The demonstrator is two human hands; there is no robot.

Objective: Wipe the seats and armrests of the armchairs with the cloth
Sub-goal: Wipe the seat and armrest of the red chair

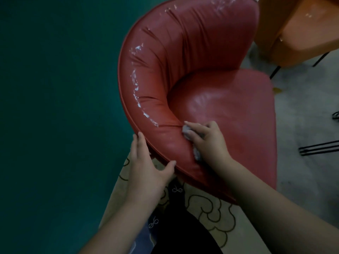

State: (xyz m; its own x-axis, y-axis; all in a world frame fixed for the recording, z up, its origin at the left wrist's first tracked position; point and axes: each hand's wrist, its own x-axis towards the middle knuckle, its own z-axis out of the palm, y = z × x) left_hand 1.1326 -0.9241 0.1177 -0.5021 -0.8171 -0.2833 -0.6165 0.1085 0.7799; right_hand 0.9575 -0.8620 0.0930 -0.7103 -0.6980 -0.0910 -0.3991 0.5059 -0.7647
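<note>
Armchair point(201, 85) in red leather fills the middle of my head view, its curved back sweeping from 12 o'clock round to 9 o'clock and down toward 6 o'clock, the seat cushion point(229, 103) spreading out toward 3 o'clock. I see white scuffed patches where the leather is peeling along the upper back rim, most of them at about 10 o'clock and some at 12 o'clock.

My right hand point(207, 138) sits just below the centre, at the inner curve where the padded armrest meets the seat. Its fingers point(192, 133) are curled round a small grey cloth point(187, 130), pressing it against the leather; a tuft of the cloth pokes out under the heel of the hand as well.

My left hand point(146, 167) is at roughly 7 o'clock from the centre, on the outer edge of the same armrest. Its fingers lie straight along the piped rim and the thumb is spread along the edge toward the right hand, so it is braced flat against the chair, not clasping it.

An orange armchair point(297, 28) stands at 1 o'clock, just beside the red one, on thin black legs. A dark green wall point(55, 88) takes up the whole 9 o'clock side. At 6 o'clock I see a pale rug point(211, 213) with looping cloud outlines, and the grey floor point(302, 125) at 3 o'clock.
</note>
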